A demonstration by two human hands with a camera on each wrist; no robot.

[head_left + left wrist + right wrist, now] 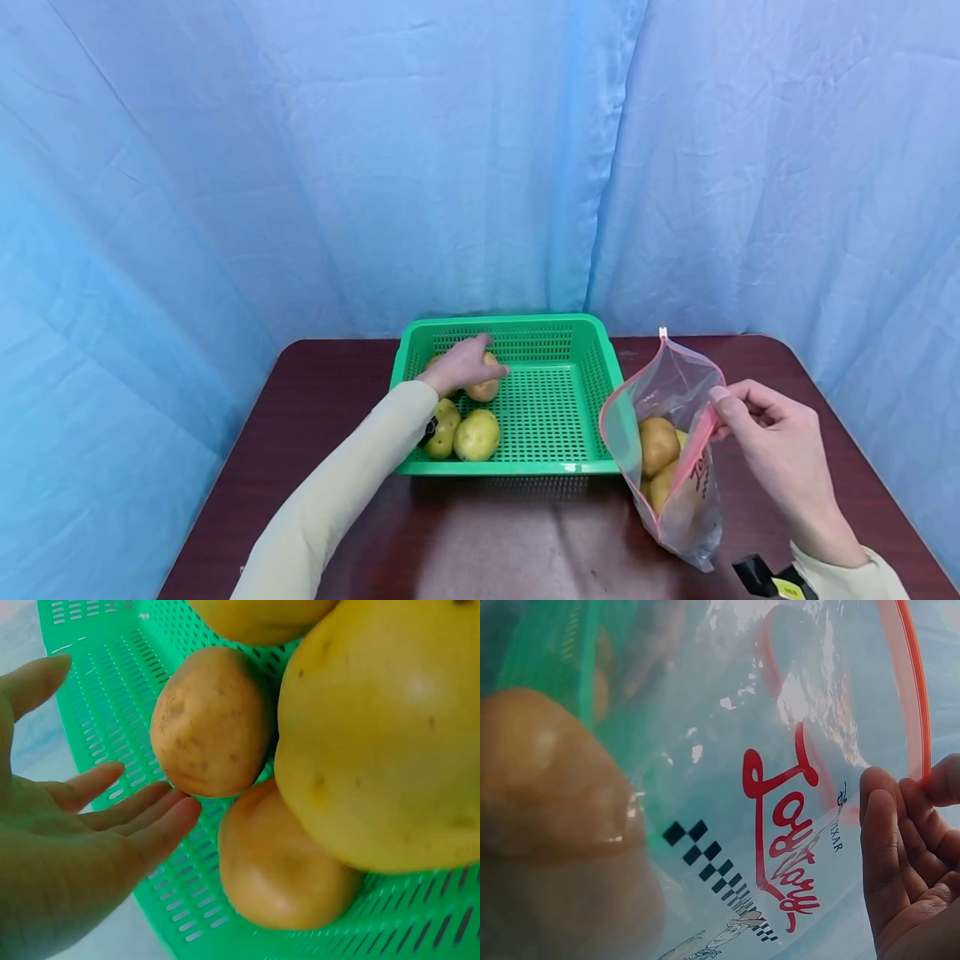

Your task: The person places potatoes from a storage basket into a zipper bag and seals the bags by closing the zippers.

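Note:
My left hand (461, 367) reaches into a green plastic basket (517, 468) with its fingers spread. In the left wrist view its fingertips are right at the edge of a brown potato (214, 724), without curling round it. Another brownish potato (289, 862) and large yellow potatoes (382, 735) lie beside that one. To the right, my right hand (780, 442) pinches the pink zip edge of a clear plastic bag (701, 533). The bag stands with its mouth spread, and several potatoes (658, 446) are inside. Red lettering and a checkered print mark its side in the right wrist view.
A dark reddish-brown table (480, 542) carries the basket and the bag. Blue curtains (480, 167) hang behind it and along both sides. The bag stands close to the basket's right end. A white zip slider (663, 332) sits at the bag's top corner.

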